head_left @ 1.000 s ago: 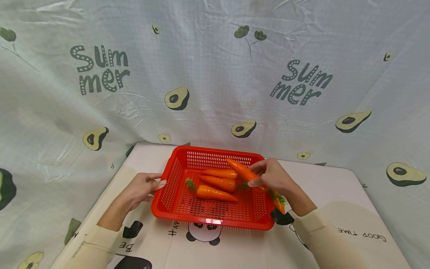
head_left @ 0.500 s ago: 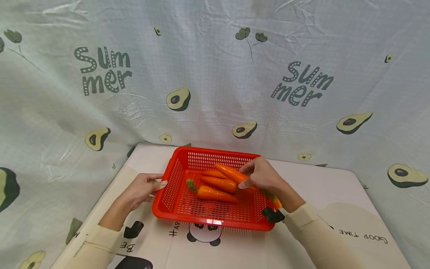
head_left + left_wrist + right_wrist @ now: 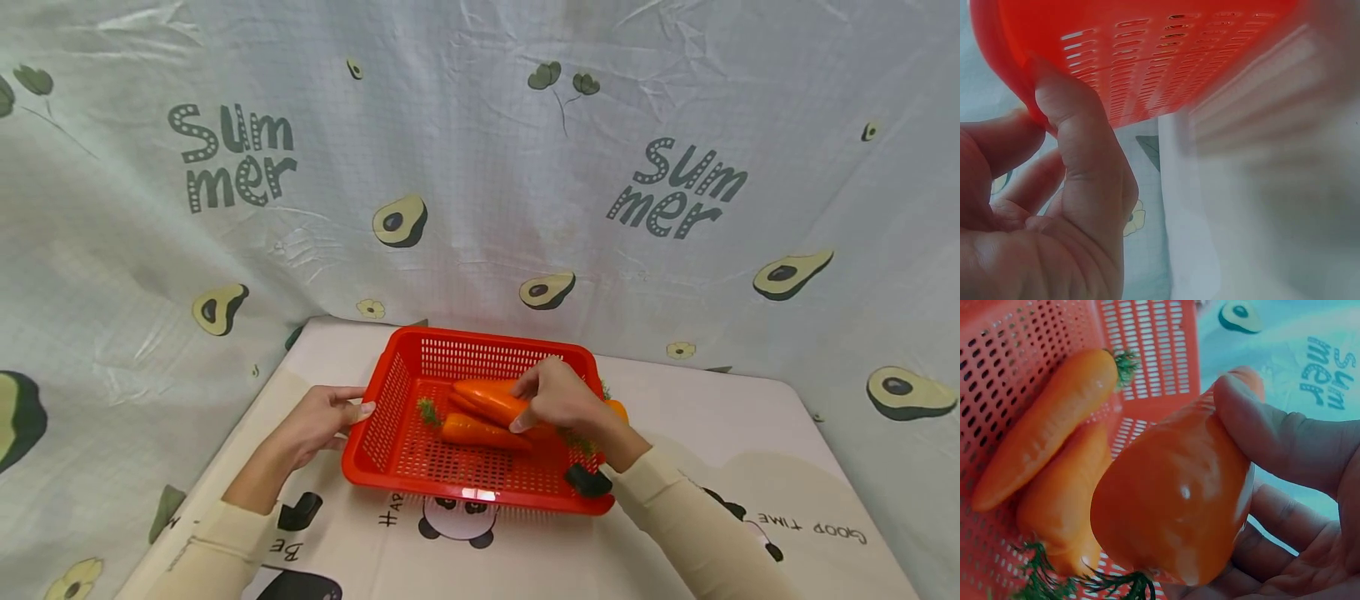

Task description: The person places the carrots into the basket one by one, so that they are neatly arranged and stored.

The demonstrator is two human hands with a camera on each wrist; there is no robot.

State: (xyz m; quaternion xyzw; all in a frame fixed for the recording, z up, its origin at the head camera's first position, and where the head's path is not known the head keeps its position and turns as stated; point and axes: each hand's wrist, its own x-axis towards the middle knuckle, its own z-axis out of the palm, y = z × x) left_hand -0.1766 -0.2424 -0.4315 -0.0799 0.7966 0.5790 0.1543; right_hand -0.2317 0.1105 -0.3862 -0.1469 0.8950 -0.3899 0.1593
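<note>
A red perforated plastic basket [image 3: 442,487] stands on the table, its left rim pinched between the thumb and fingers of my left hand [image 3: 318,425]. The left wrist view shows the thumb against the basket's wall [image 3: 1166,75]. My right hand [image 3: 566,400] grips an orange carrot [image 3: 1172,500] with green fronds, over the inside of the basket. Its tip points left in the head view. Below it lie other carrots; the front carrot [image 3: 480,432] has its fronds to the left. The held carrot and my hand partly hide the others.
Beyond the basket's right side, an orange end [image 3: 618,410] with green fronds shows, partly hidden by my right arm. The table [image 3: 720,425] wears a pale printed cloth. A hanging white sheet [image 3: 465,150] with avocado prints closes off the back and sides.
My right hand has moved left and lower with the carrot, from above the basket's right side to over the other carrots. The left hand and the basket stay in place.
</note>
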